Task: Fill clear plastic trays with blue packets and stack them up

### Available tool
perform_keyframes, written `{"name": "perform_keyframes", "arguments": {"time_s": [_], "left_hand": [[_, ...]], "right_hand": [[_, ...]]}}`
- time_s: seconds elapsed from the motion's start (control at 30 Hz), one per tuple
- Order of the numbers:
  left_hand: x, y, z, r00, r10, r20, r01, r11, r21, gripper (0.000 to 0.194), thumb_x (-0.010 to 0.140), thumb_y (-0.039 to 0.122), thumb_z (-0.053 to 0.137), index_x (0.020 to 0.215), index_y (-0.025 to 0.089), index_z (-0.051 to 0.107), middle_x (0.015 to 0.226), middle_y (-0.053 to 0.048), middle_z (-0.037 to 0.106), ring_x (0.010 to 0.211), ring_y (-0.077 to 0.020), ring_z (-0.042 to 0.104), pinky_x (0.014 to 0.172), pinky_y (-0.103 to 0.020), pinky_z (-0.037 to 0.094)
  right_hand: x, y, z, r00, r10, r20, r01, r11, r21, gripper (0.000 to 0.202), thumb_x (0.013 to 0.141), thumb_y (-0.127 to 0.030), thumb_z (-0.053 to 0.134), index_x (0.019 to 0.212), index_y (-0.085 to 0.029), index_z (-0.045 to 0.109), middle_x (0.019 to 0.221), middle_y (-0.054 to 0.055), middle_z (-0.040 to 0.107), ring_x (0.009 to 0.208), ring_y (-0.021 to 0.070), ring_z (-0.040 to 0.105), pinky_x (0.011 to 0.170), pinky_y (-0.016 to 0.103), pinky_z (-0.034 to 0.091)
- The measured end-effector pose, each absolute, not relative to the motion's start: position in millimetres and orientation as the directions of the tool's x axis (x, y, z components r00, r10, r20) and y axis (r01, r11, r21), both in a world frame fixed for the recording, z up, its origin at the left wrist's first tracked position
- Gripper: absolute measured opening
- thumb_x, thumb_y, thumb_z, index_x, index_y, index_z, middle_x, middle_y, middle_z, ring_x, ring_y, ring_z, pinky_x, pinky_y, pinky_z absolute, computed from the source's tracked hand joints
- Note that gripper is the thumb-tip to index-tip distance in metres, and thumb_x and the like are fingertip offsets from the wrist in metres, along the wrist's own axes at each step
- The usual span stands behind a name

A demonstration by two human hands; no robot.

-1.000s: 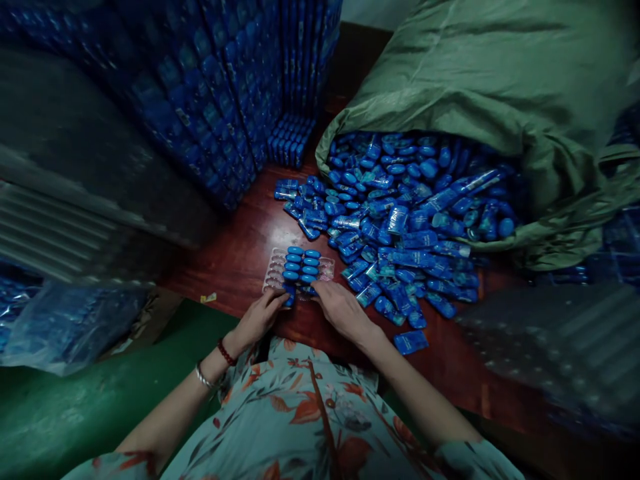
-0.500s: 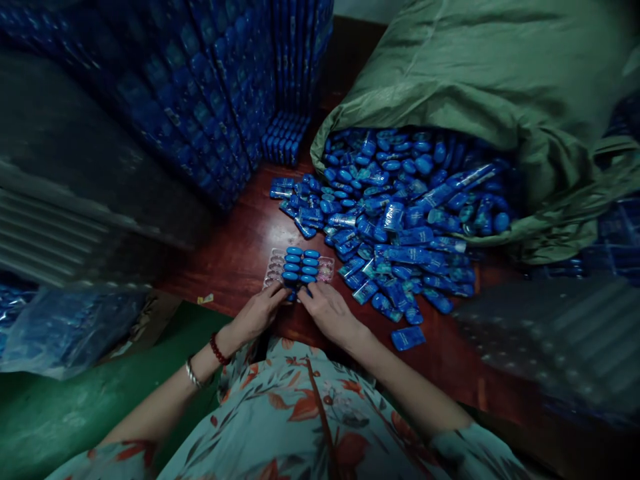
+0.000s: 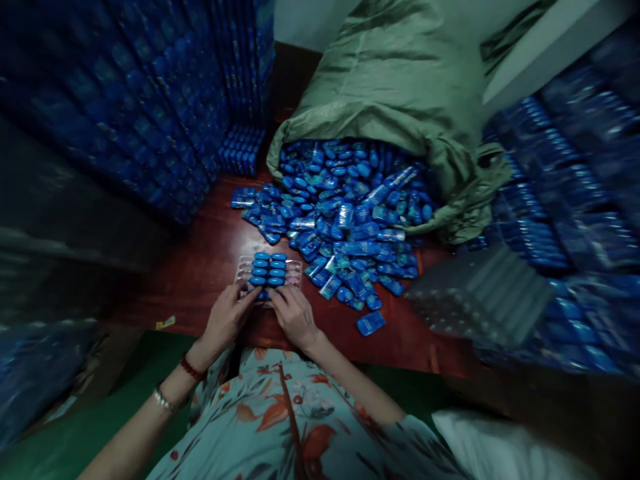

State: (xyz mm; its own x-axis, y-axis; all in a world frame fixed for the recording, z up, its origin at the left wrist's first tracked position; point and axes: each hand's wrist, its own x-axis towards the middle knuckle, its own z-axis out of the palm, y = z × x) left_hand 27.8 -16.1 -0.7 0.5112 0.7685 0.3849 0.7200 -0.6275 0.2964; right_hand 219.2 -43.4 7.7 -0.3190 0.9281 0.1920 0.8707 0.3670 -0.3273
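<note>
A clear plastic tray (image 3: 296, 275) lies on the dark red table, with blue oval pieces (image 3: 259, 272) in two columns along its middle. My left hand (image 3: 231, 312) is at the tray's near left edge, its fingertips on the nearest blue pieces. From the right, my right hand (image 3: 295, 317) reaches the same near row, fingers bent over it. Both hands have their fingers drawn together, and the fingertips partly cover the small blue items beneath them. Beyond the tray, a heap of blue packets (image 3: 350, 233) spills toward it.
The heap comes out of a big green sack (image 3: 380, 73). Tall stacks of blue packs (image 3: 165, 100) rise at the left. A grey ridged tray stack (image 3: 480, 293) stands at the right. A single packet (image 3: 371, 323) lies near the front edge, and a yellow scrap (image 3: 165, 323) at the left.
The view has swung right, so the scene sits further left and more blue packs show at the right. My hands remain at the tray's near end, with slightly shifted fingers.
</note>
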Motion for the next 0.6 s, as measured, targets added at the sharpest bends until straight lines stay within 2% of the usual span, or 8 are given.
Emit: {"name": "perform_keyframes", "arguments": {"time_s": [0.1, 0.17, 0.27, 0.4, 0.5, 0.6], "left_hand": [[40.1, -17.9, 1.0, 0.46, 0.753, 0.471, 0.68, -0.64, 0.359, 0.042, 0.088, 0.021, 0.048, 0.13, 0.024, 0.045, 0.104, -0.011, 0.054, 0.088, -0.0207, 0.054, 0.074, -0.033, 0.048], [63.6, -14.1, 4.2, 0.448, 0.725, 0.524, 0.616, -0.675, 0.407, 0.046, 0.087, 0.019, 0.05, 0.132, 0.025, 0.043, 0.102, -0.01, 0.055, 0.089, -0.021, 0.055, 0.078, -0.034, 0.048], [116.9, -3.7, 6.0, 0.573, 0.648, 0.501, 0.511, -0.761, 0.399, 0.042, 0.088, 0.014, 0.043, 0.129, 0.022, 0.047, 0.111, -0.012, 0.058, 0.098, -0.0229, 0.056, 0.083, -0.036, 0.047], [179.2, 10.0, -3.9, 0.638, 0.69, 0.342, 0.616, -0.724, 0.31, 0.048, 0.083, 0.005, 0.033, 0.127, 0.01, 0.049, 0.131, -0.021, 0.049, 0.123, -0.0327, 0.045, 0.099, -0.051, 0.035], [196.3, 10.5, -15.5, 0.632, 0.722, 0.28, 0.664, -0.691, 0.285, 0.05, 0.081, 0.003, 0.029, 0.128, 0.002, 0.047, 0.132, -0.027, 0.046, 0.124, -0.0347, 0.044, 0.102, -0.056, 0.03], [193.7, -3.8, -23.1, 0.64, 0.723, 0.262, 0.674, -0.691, 0.261, 0.049, 0.084, 0.005, 0.028, 0.129, -0.001, 0.045, 0.132, -0.03, 0.045, 0.122, -0.0363, 0.046, 0.099, -0.057, 0.033]], "right_hand": [[241.8, -52.5, 6.9, -0.187, 0.954, 0.234, 0.907, 0.259, -0.331, 0.032, 0.093, -0.025, 0.04, 0.12, -0.024, 0.057, 0.112, 0.01, 0.058, 0.101, 0.0188, 0.052, 0.085, 0.032, 0.043], [263.6, -55.6, 6.9, -0.046, 0.977, 0.206, 0.944, 0.11, -0.312, 0.033, 0.093, -0.023, 0.038, 0.12, -0.025, 0.056, 0.112, 0.009, 0.059, 0.101, 0.0193, 0.052, 0.084, 0.033, 0.043], [291.8, -58.3, 3.3, 0.091, 0.99, 0.106, 0.969, -0.064, -0.238, 0.036, 0.093, -0.025, 0.04, 0.127, -0.023, 0.05, 0.122, 0.01, 0.056, 0.11, 0.0225, 0.048, 0.088, 0.039, 0.042], [303.0, -68.9, -8.2, -0.013, 1.0, -0.002, 0.987, 0.012, -0.162, 0.042, 0.09, -0.025, 0.045, 0.132, -0.018, 0.044, 0.143, 0.012, 0.039, 0.131, 0.0261, 0.03, 0.104, 0.049, 0.031], [304.4, -86.2, -14.4, -0.113, 0.994, 0.002, 0.978, 0.112, -0.175, 0.038, 0.089, -0.021, 0.045, 0.126, -0.017, 0.049, 0.147, 0.011, 0.033, 0.138, 0.0263, 0.019, 0.109, 0.051, 0.025], [313.3, -107.0, -16.6, -0.198, 0.98, 0.031, 0.948, 0.2, -0.249, 0.036, 0.087, -0.018, 0.047, 0.123, -0.019, 0.052, 0.147, 0.01, 0.033, 0.139, 0.0225, 0.016, 0.11, 0.048, 0.027]]}}
